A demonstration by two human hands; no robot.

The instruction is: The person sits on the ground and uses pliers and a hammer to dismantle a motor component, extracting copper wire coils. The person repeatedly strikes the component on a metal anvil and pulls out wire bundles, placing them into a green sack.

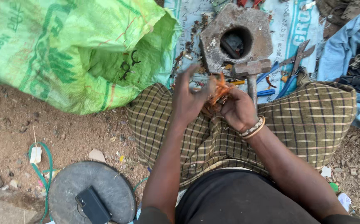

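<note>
My left hand (pixel 189 98) and my right hand (pixel 236 108) meet over my lap, both gripping a tangled bundle of orange-copper wire (pixel 219 90). The left fingers pinch strands at the bundle's left side; the right hand clasps it from below. A bangle (pixel 254 128) circles my right wrist. Just beyond the hands lies a hammer (pixel 252 70), its head resting against a heavy metal block with a round hole (pixel 236 37).
An open green woven sack (pixel 72 49) lies at the left with dark rings inside. Blue-handled cutters (pixel 292 66) rest on a printed sheet. A round grey disc with a dark phone (pixel 92 195) sits on the dirt, beside a green cord (pixel 43 174).
</note>
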